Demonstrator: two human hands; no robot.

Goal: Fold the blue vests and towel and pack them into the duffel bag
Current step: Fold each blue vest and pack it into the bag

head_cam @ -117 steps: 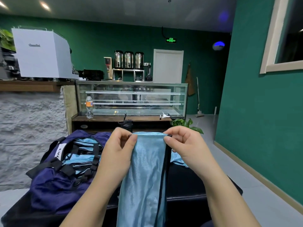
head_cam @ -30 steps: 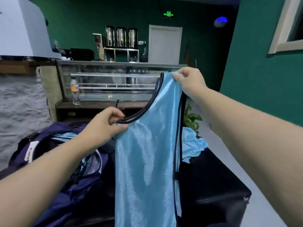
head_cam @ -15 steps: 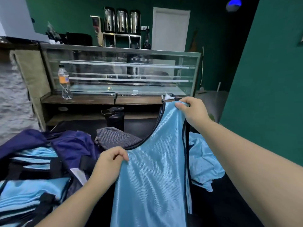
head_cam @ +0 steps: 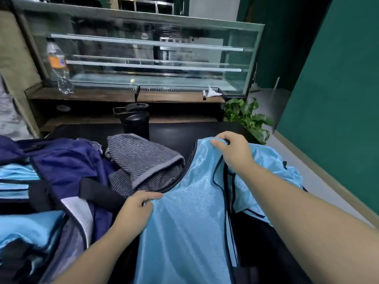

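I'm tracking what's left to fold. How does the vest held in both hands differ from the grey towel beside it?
The held vest is shiny light blue with dark trim; the grey towel is dull and finely striped. The vest is spread long and flat, its shoulder strap pinched by the right hand and its neckline by the left hand; the towel lies bunched and untouched. Both lie on the black table, right of the duffel bag.

Café, glass display case, wooden counter, green walls
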